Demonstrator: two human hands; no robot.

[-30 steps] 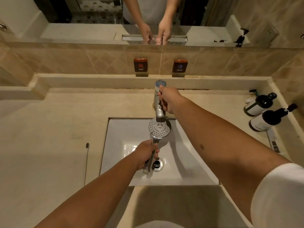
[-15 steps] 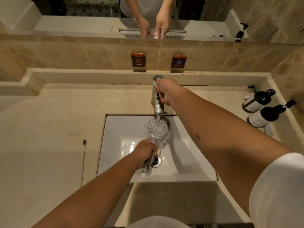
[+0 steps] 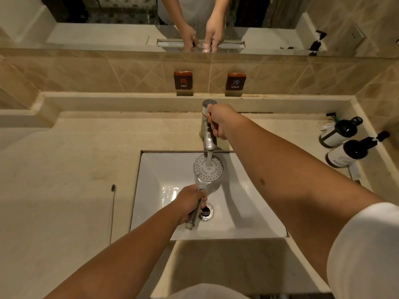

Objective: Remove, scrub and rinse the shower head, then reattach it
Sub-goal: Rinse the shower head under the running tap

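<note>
Bottle [image 3: 354, 151] label print too small.

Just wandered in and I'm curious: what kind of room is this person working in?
Most likely a hotel bathroom. A white rectangular sink is set into a beige stone counter below a wall mirror, small HOT and COLD signs sit behind the chrome tap, and two dark pump bottles stand nearby.

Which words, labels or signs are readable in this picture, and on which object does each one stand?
"热 HOT": left brown sign on the tiled wall behind the faucet.
"冷 COLD": right brown sign on the same wall.
Nearer dark pump bottle: the label begins "MAO"; the rest is cut off or too blurred.
Farther dark pump bottle: no label text can be read.
</note>
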